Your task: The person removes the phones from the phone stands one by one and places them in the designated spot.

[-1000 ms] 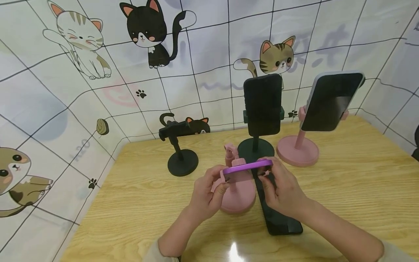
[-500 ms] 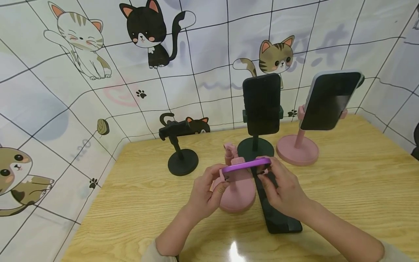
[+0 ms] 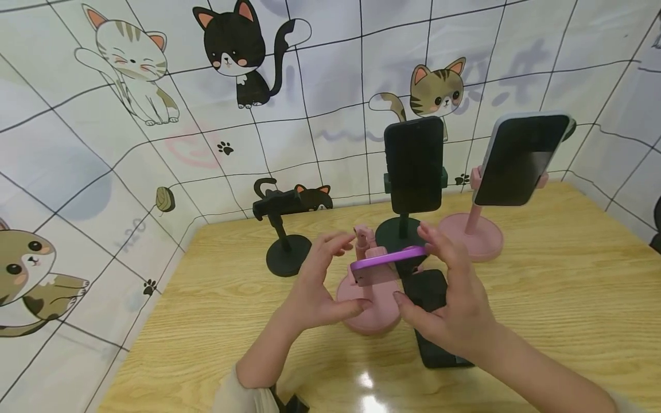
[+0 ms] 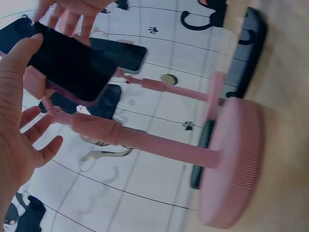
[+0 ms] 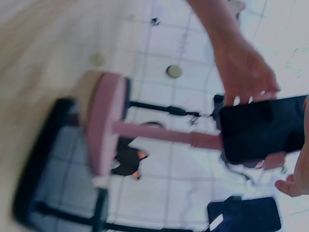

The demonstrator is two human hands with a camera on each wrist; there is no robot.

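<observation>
Purple-edged phone (image 3: 387,259): seated in the holder of the near stand, above its base and between the hands; almost edge-on from the head, dark face shown in both wrist views.
Near pink stand (image 3: 379,315): upright on the table (image 3: 217,327); stem mostly hidden by the phone from the head; pink parts behind the phone hard to sort out.
Left hand (image 3: 312,289): at the phone's left end, fingers released and parted from the thumb, which points inward over the pink base; forearm rising from the lower left.
Right hand (image 3: 462,298): at the phone's right end, fingers released, raised and bent, thumb pointing inward; forearm rising from the lower right. Whether a fingertip touches the phone's edge, cannot tell.
Wrist views: left hand cut off by the left edge of its own view; right hand mostly outside its own, which is blurred.
Lying black phone (image 3: 428,287): flat on the table, crossed by the right hand, middle hidden.
Green stand (image 3: 389,232): behind the near stand, bearing an upright black phone (image 3: 415,166) that hides its holder.
Far pink stand (image 3: 477,241): right of the green one, bearing a pale-edged phone (image 3: 521,160), tilted.
Black stand (image 3: 286,256): behind the left hand, base partly covered by it.
Dark object (image 3: 657,223): cut off at the right edge, identity unclear.
</observation>
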